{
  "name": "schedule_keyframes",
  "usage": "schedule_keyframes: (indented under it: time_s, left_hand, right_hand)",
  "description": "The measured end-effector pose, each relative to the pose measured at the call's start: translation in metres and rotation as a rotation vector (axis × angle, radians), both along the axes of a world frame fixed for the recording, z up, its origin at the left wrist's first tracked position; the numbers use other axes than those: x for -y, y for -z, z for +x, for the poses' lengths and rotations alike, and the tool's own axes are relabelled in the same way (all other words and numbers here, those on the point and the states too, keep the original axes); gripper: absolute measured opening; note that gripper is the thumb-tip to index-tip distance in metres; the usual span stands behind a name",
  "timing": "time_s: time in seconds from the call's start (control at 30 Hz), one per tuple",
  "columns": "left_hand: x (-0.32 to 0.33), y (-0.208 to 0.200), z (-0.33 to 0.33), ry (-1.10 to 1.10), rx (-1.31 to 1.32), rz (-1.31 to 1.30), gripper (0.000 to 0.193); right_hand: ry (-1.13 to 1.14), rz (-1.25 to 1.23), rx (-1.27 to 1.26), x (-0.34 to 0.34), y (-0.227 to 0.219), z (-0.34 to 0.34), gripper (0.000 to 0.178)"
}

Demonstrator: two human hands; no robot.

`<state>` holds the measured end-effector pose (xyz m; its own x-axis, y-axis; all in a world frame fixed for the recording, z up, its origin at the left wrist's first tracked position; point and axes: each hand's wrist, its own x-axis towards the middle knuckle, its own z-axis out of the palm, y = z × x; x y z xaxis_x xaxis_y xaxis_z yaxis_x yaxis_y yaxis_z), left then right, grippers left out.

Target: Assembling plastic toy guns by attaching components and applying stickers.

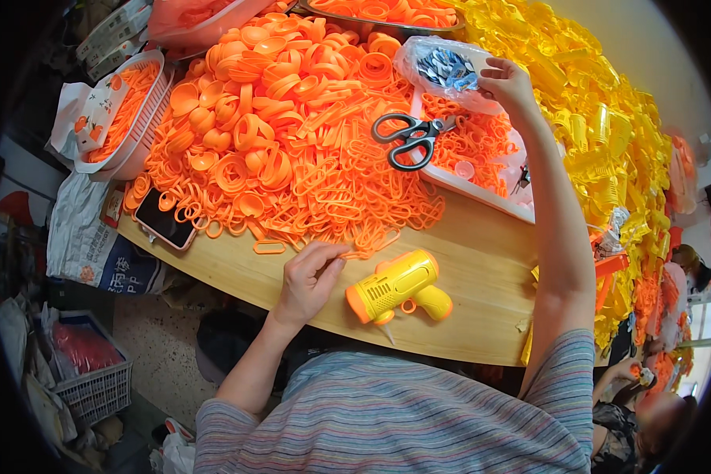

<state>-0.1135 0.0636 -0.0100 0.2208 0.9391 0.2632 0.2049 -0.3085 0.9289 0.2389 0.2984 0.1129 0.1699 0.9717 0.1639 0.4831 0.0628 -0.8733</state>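
Observation:
A yellow toy gun (399,283) with an orange muzzle ring and trigger lies on its side on the wooden table (482,276). My left hand (308,280) is to its left, fingers curled together at the edge of the orange plastic parts (324,182); what they hold, if anything, is hidden. Stretched out to the far right, my right hand (504,83) is closed at the rim of a clear plastic bag (474,59) of small blue and silver pieces (444,69). I cannot make out anything between its fingertips.
Black-handled scissors (409,142) lie across the edge of a white tray (474,186) of orange rings. Yellow parts (584,134) are heaped at the right. A phone (166,220) and a white basket (138,118) are at left. Another person (640,419) sits at lower right.

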Motion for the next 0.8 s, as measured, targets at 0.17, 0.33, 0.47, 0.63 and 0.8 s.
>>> schedule_keyframes:
  time_s: [0.17,0.33,0.47,0.63,0.8]
  left_hand:
    - [-0.001,-0.001,0.002,-0.072,0.216,-0.118,0.015]
    - [-0.011,-0.023,0.015,0.019,0.367,-0.042,0.018]
    - [-0.01,-0.044,0.033,0.112,0.556,-0.202,0.016]
    - [-0.004,-0.054,0.063,0.218,0.66,-0.366,0.017]
    - [0.003,-0.05,0.077,0.221,0.623,-0.499,0.018]
  right_hand:
    - [-0.084,0.058,-0.302,0.036,0.004,-0.019,0.043]
    - [-0.122,0.182,-0.508,0.111,0.024,-0.058,0.031]
    - [-0.017,0.218,-0.626,0.174,0.043,-0.086,0.031]
    - [0.072,0.326,-0.747,0.232,0.07,-0.101,0.022]
    - [0.123,0.245,-0.89,0.271,0.078,-0.106,0.014]
